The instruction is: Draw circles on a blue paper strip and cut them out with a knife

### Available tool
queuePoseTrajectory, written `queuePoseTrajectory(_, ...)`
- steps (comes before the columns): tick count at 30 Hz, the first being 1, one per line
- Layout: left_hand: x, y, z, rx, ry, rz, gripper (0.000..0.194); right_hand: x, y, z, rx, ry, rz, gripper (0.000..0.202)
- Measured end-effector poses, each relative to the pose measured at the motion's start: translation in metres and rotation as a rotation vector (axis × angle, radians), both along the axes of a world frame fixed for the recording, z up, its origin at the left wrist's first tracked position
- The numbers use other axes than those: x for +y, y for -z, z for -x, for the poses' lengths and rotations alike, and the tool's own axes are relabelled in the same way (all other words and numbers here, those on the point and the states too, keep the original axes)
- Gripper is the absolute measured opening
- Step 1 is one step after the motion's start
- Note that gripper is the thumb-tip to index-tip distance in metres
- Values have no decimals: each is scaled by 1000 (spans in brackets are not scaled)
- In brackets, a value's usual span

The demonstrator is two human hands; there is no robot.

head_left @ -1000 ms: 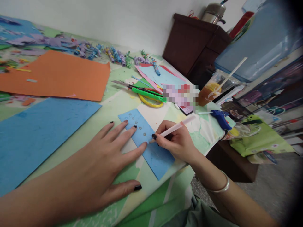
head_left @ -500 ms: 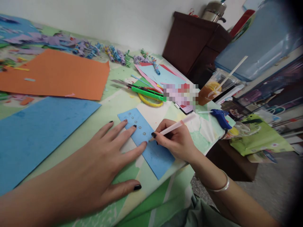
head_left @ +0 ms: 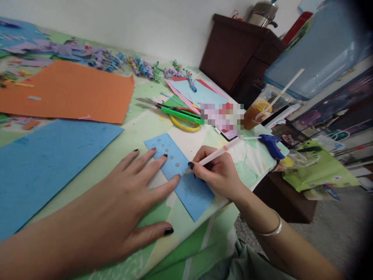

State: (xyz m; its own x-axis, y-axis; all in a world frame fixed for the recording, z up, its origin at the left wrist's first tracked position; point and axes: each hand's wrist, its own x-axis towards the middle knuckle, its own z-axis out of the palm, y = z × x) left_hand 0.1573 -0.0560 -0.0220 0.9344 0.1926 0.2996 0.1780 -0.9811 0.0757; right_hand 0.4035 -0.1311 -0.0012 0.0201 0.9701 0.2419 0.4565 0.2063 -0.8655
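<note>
A small blue paper strip (head_left: pixel 198 196) lies slantwise on the table, with several little grey rings drawn in a row along it. My left hand (head_left: pixel 132 194) is spread flat, its fingertips resting on the strip's left edge and its thumb on the tablecloth. In my right hand (head_left: pixel 218 171) is a pale pink pencil (head_left: pixel 214 155), gripped between thumb and fingers. The pencil's tip meets the strip just below the lowest ring, close to my left index fingertip.
Beyond the strip lie a green utility knife (head_left: pixel 180 114) and yellow-handled scissors (head_left: pixel 185 124). Orange paper (head_left: pixel 87 93) and a blue sheet (head_left: pixel 58 163) cover the left. Curled paper pieces line the wall. A drink cup (head_left: pixel 259 111) and blue glue gun (head_left: pixel 272 146) stand right.
The pencil and the right fingers have shifted very slightly while the tip stays at the same spot on the strip. My left hand keeps its place.
</note>
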Motion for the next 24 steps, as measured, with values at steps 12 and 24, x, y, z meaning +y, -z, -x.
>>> queuePoseTrajectory(12,-3,0,-1,-23,-42,39,64,1,-2,2,-57,-14,-35,16)
queuePoseTrajectory(24,-2,0,1,-17,-51,45,66,-2,-3,2,-46,-1,-20,15)
